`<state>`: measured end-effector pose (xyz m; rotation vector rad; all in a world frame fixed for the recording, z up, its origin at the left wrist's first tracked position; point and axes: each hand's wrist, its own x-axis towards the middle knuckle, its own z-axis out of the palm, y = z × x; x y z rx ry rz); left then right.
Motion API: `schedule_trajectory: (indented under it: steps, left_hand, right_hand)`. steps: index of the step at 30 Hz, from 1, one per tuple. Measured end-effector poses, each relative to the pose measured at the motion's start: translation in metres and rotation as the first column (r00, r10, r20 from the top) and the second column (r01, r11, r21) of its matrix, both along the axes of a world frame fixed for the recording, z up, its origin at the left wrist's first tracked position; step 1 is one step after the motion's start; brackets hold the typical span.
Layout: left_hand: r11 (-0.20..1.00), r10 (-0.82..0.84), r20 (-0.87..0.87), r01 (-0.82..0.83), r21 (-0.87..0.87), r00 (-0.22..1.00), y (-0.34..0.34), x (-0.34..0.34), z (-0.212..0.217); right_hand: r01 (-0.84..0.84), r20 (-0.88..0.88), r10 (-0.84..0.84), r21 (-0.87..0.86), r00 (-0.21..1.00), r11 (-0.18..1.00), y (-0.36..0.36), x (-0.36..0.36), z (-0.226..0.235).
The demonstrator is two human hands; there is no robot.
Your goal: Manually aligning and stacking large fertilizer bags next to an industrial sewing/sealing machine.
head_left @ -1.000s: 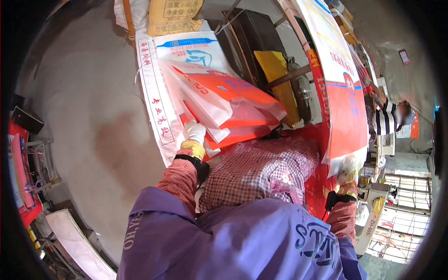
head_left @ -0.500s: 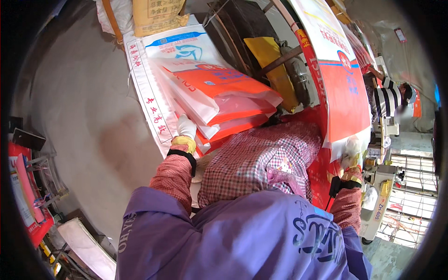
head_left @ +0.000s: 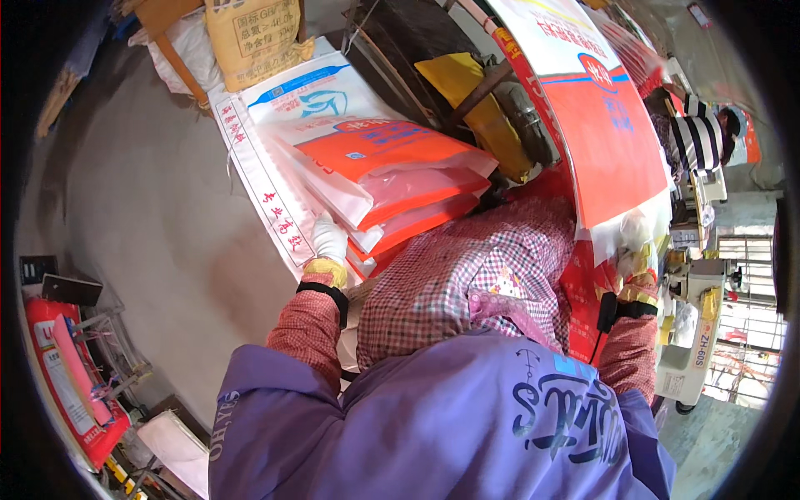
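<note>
My left hand, in a white glove with a yellow cuff, is closed at the near left edge of a stack of red and white plastic sacks. Some of its fingers are hidden against the sack edges. The stack is folded over on a white board-like strip with red lettering. My right hand grips the translucent lower end of another red and white sack, which lies over a raised red-edged surface. Clear plastic partly covers its fingers. A checked cloth spreads across my lap between both arms.
A yellow sack lies among dark boards behind the stack. A beige printed sack sits at the far left. At right stand a sewing machine and a person in a striped top. Red packages are at lower left.
The whole view has shifted slightly, so the stack appears further left and the right-hand sack higher. Both hands stay at the same sacks.
</note>
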<state>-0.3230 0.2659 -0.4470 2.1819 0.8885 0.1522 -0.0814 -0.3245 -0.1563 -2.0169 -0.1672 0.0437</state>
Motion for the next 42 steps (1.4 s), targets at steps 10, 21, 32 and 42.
schedule_trajectory:
  steps: [10,21,32,42]
  left_hand:
    - [0.98,0.078,-0.379,-0.142,-0.142,0.922,0.025,-0.015,-0.02]
    - [0.951,-0.306,0.072,0.302,0.062,0.949,0.044,-0.05,-0.007]
    - [0.862,-0.502,0.515,0.358,0.359,0.694,0.055,0.165,0.302]
    - [0.109,-0.933,0.311,0.966,-0.234,0.181,-0.286,0.271,0.463]
  right_hand:
    - [0.04,0.004,-0.04,0.114,0.999,0.993,0.009,-0.008,-0.009]
    - [0.187,-0.073,-0.172,0.378,0.982,0.907,0.04,-0.037,-0.006]
    - [0.317,-0.053,-0.313,0.105,0.948,0.942,0.104,-0.029,0.052]
    - [0.382,0.014,-0.398,0.251,0.917,0.889,0.155,-0.007,0.116]
